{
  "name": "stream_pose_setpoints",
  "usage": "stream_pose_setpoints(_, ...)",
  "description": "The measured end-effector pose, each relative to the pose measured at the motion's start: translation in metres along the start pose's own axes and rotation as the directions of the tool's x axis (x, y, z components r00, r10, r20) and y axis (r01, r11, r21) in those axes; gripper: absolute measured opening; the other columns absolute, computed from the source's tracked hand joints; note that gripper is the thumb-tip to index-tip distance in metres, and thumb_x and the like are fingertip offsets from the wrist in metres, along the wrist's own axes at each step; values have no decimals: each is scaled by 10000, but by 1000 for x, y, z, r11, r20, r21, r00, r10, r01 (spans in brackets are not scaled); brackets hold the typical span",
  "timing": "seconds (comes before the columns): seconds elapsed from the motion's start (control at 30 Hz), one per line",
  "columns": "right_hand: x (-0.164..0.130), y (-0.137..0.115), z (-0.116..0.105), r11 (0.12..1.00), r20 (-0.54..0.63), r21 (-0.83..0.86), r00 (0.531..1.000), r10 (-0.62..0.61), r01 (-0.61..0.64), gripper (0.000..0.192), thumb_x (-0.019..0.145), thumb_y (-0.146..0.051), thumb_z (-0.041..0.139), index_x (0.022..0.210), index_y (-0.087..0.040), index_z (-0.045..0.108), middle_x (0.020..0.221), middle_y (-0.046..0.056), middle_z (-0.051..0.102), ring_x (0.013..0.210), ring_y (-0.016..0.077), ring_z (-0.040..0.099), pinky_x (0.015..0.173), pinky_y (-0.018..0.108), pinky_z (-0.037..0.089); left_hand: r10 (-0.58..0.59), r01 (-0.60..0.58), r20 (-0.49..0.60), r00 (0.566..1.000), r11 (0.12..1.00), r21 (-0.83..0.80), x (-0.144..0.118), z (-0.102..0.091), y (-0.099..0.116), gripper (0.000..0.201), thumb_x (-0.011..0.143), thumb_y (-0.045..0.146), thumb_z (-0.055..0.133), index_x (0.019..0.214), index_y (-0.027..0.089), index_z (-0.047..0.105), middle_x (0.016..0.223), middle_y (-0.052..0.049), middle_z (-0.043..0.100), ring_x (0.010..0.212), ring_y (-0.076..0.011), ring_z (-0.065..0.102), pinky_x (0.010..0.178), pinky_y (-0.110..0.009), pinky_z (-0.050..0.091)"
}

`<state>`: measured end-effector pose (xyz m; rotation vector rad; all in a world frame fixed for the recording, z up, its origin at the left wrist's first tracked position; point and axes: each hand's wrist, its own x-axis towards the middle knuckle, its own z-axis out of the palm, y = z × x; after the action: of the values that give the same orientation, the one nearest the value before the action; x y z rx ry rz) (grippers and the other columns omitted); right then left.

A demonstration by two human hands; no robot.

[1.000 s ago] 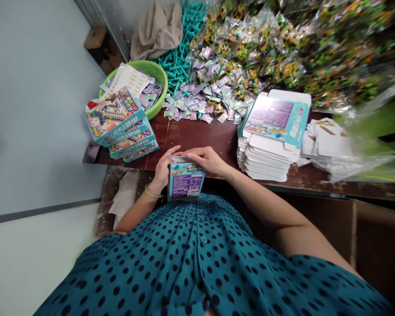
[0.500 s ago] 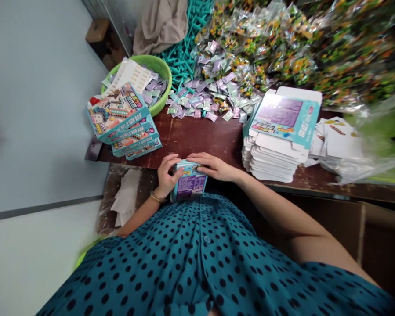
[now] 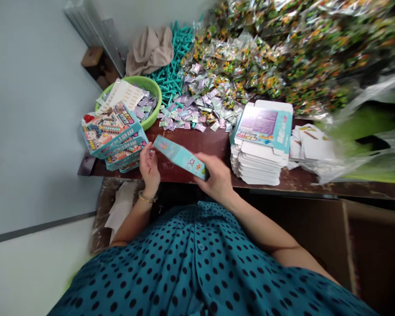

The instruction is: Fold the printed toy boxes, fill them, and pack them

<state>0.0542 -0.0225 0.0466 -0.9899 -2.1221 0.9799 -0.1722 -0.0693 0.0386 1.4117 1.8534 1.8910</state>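
The right hand (image 3: 217, 177) held one end of a closed teal box (image 3: 180, 156), with the fingers wrapped around it. The left hand (image 3: 150, 165) was at the other end of the box, with the fingers loosely curved; I cannot tell if it really gripped the box or only touched it. On the left wrist was a thin gold bracelet (image 3: 146, 199).

The box was long and flat, and it was held tilted over the front edge of the dark brown table (image 3: 213, 142), its narrow side turned up. This side was teal with small coloured pictures; the print was too small to read.

Just to the left of the left hand stood a stack of finished boxes (image 3: 113, 134) with colourful toy pictures and large white letters on the teal sides, which I could not read with certainty. Behind this stack was a green bowl (image 3: 153, 94) with small sachets and a white sheet. To the right of the right hand lay a pile of flat unfolded cartons (image 3: 261, 147), teal and purple on the top. Further back were loose purple and green sachets (image 3: 197, 109), teal plastic sticks (image 3: 171, 72) and a big heap of clear bags (image 3: 283, 52) with coloured pieces.
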Motion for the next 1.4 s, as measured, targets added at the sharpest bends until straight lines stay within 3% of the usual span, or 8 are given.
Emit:
stream_pose_setpoints(0.17, 41, 24, 19, 946, 135, -322, 991, 12, 32, 580, 934, -325, 659, 1479, -163, 550, 1499, 205, 553, 1312, 377, 541, 1092, 523, 438, 246, -309, 279, 928, 927, 212, -27, 17, -18, 466, 1058, 318, 440, 1510, 214, 479, 1530, -161, 518, 1491, -276, 425, 1239, -496, 339)
stream_pose_setpoints(0.33, 138, 95, 18, 894, -13, -432, 992, 122, -116, 389, 1053, -209, 365, 1213, -120, 708, 1204, 181, 700, 1130, 278, 592, 999, 384, 463, 43, -521, 758, 651, 751, 405, -75, 60, -33, 827, 905, 495, 693, 1595, 152, 391, 1602, -233, 434, 1535, -418, 331, 1238, -641, 261)
stream_pose_setpoints(0.47, 166, 123, 17, 824, 17, -548, 983, 182, -143, 313, 975, -114, 458, 1136, -40, 717, 1185, 240, 677, 1128, 315, 544, 958, 405, 465, -21, -626, 861, 508, 678, 386, -85, 75, -33, 888, 822, 514, 789, 1575, 192, 448, 1658, -218, 347, 1541, -468, 292, 1232, -688, 229)
stream_pose_setpoints(0.67, 76, 133, 21, 827, 14, -552, 990, 138, -107, 336, 1010, -153, 406, 1154, -78, 700, 1253, 223, 649, 1136, 326, 540, 998, 447, 458, 288, -618, 857, 427, 785, 44, -75, 39, -38, 328, 976, 418, 621, 1215, 227, 740, 1250, -127, 744, 1282, -329, 638, 1078, -526, 505)
stream_pose_setpoints(0.97, -58, 128, 18, 873, 82, -485, 997, -14, 52, 620, 962, -454, 616, 1476, -115, 537, 1472, 237, 561, 1365, 408, 494, 1123, 583, 417, 118, -688, 970, 210, 723, 61, -33, 19, -57, 549, 941, 183, 626, 1483, 237, 559, 1549, -131, 542, 1478, -315, 456, 1184, -548, 402)
stream_pose_setpoints(1.03, -76, 132, 11, 907, 128, -405, 990, -65, 112, 559, 959, -452, 624, 1436, -163, 594, 1434, 202, 611, 1333, 391, 535, 1113, 583, 435, 180, -636, 945, 272, 771, 36, -27, 16, -61, 436, 986, 151, 517, 1395, 236, 639, 1446, -116, 641, 1401, -269, 550, 1151, -514, 454)
stream_pose_setpoints(1.23, -63, 105, -23, 991, -84, -87, 990, -109, 102, 341, 1053, -306, 435, 1154, -276, 759, 1091, 101, 758, 1017, 261, 684, 904, 452, 569, 220, -410, 623, 751, 894, 179, 15, 22, -17, 323, 1034, 355, 500, 1073, 194, 777, 1060, -105, 794, 1012, -231, 741, 960, -392, 566)
stream_pose_setpoints(1.4, 23, 24, -7, 934, -110, -162, 935, -339, 319, 363, 1066, -290, 427, 1260, -263, 732, 1277, 100, 720, 1200, 260, 622, 1053, 458, 494, 92, -276, 576, 812, 930, 242, 53, 31, 37, 373, 1040, 429, 486, 1080, 192, 771, 995, -62, 790, 877, -210, 722, 809, -294, 531)
